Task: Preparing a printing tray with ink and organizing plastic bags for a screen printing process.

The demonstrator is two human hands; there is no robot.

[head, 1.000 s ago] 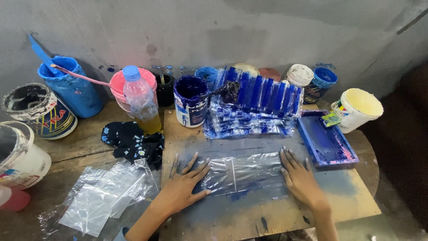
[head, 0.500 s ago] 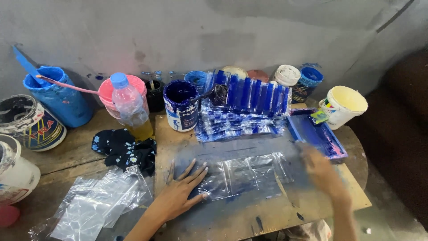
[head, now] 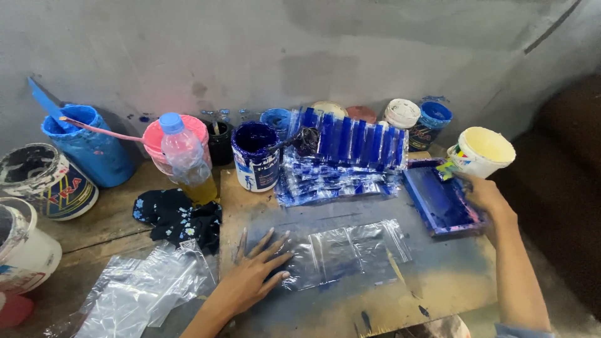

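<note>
Since a moment ago, right hand (head: pixel 485 195) has left the clear plastic bag (head: pixel 347 253) for the blue ink tray (head: pixel 441 200) at three o'clock, fingers curled on its edge; left hand (head: pixel 253 275), fingers spread wide, presses the bag flat at centre.

A clear plastic bag (head: pixel 350 253) lies flat on the board (head: pixel 438 288), with the left hand (head: pixel 253 272) on its left end. Behind it sits a stack of printed bags (head: pixel 341 159). Right of the stack lies a tray (head: pixel 438 200), the right hand (head: pixel 485 194) at its right edge. A cloth (head: pixel 178 216) lies left of the board
</note>
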